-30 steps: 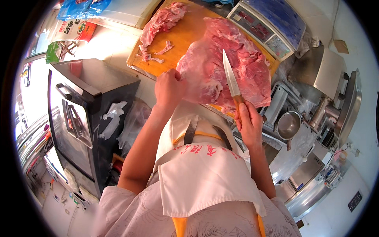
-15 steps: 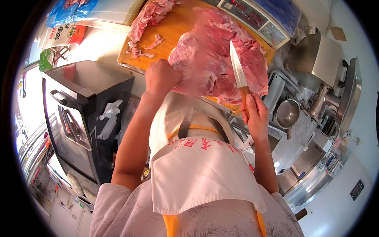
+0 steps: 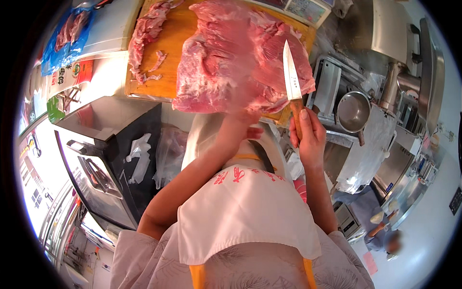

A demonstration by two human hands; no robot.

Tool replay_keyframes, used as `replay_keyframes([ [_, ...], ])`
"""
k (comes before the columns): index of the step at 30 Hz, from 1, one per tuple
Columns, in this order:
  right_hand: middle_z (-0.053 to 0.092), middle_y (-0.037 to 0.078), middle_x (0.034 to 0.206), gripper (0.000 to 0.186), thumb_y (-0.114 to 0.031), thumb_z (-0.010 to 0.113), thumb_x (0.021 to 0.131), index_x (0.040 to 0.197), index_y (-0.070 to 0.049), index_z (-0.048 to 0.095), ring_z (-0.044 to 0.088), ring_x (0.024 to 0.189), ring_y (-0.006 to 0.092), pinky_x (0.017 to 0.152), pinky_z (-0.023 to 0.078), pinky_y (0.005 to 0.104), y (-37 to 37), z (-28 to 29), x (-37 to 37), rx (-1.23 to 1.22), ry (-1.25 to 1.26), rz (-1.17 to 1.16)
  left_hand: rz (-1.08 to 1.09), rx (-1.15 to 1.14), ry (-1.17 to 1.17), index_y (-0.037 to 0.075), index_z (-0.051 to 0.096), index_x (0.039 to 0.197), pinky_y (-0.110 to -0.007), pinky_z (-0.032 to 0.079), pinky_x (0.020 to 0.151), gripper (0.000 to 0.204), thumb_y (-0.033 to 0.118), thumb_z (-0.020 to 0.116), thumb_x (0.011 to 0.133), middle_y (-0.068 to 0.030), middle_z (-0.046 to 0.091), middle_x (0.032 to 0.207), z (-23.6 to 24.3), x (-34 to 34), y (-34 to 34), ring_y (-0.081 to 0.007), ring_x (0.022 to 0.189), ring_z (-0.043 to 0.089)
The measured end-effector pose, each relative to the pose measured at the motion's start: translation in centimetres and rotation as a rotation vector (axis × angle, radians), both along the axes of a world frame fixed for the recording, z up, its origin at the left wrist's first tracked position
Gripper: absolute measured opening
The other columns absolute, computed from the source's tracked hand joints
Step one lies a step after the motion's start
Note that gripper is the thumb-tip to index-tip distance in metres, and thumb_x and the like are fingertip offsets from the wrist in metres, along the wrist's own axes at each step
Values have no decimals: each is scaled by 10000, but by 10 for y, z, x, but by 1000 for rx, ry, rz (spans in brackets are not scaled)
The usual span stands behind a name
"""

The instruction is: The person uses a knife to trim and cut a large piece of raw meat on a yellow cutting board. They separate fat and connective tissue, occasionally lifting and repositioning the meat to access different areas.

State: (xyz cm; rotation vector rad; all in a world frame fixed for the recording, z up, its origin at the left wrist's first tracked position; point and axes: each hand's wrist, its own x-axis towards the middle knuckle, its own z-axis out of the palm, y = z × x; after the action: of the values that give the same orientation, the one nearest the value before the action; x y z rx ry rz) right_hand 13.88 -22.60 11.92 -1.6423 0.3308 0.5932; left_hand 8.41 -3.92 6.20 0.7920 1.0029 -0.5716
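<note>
My right hand is closed around the wooden handle of a knife. Its long steel blade points away from me, over the right part of a large slab of raw meat. The slab lies on a wooden cutting board, pink-red with pale fat. At the slab's near edge is my left hand, smeared by motion. A few of its fingers point right, but whether it grips the meat I cannot tell. A long strip of meat and small trimmings lie on the board's left side.
A dark box-shaped appliance stands at left. On the right are a metal pot, trays and steel equipment. Meat sits on blue plastic at far left. Another person is at lower right.
My left hand has left the slab's left edge and moved right to its near edge. The slab's left part has shifted. My right hand still holds the knife, its blade now more upright.
</note>
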Motion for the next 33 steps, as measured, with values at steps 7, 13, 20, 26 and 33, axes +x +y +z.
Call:
replay_keyframes([
  [7, 570, -8, 775, 346, -314, 476, 1136, 1167, -20, 655, 429, 528, 39, 476, 332, 227, -28, -11, -11, 10, 4, 5, 368, -137, -14, -15, 650, 1146, -344, 576, 827, 244, 169, 679, 990, -119, 691, 1045, -33, -6, -17, -227, 947, 689],
  [13, 603, -4, 807, 303, -254, 483, 1130, 1225, -5, 625, 476, 582, 54, 531, 389, 229, -46, -20, -16, 32, 1, 222, 302, -23, -43, -11, 669, 1094, -293, 538, 726, 178, 144, 604, 1035, -117, 703, 961, -25, -16, -14, -164, 774, 615],
  [20, 689, 43, 921, 252, -201, 492, 1104, 1243, -14, 588, 582, 679, 119, 661, 510, 299, -53, -50, -27, 8, -46, 528, 270, 136, -92, -1, 688, 958, -287, 475, 605, 133, 111, 619, 975, -96, 684, 834, -18, -14, -11, -145, 669, 576],
  [26, 663, 44, 897, 222, -192, 466, 1100, 1200, -24, 572, 584, 669, 128, 657, 502, 307, -42, -71, -57, 23, 16, 455, 132, 365, -90, -4, 697, 879, -279, 401, 516, 111, 86, 655, 927, -89, 652, 762, -23, -1, 2, -124, 612, 535],
  [33, 629, 58, 867, 209, -178, 440, 1108, 1191, -17, 545, 568, 650, 139, 612, 487, 318, -19, -78, -71, -49, -81, 425, -101, 456, -71, 2, 692, 806, -272, 371, 478, 135, 105, 683, 893, -84, 643, 738, -4, 25, 16, -119, 580, 519],
])
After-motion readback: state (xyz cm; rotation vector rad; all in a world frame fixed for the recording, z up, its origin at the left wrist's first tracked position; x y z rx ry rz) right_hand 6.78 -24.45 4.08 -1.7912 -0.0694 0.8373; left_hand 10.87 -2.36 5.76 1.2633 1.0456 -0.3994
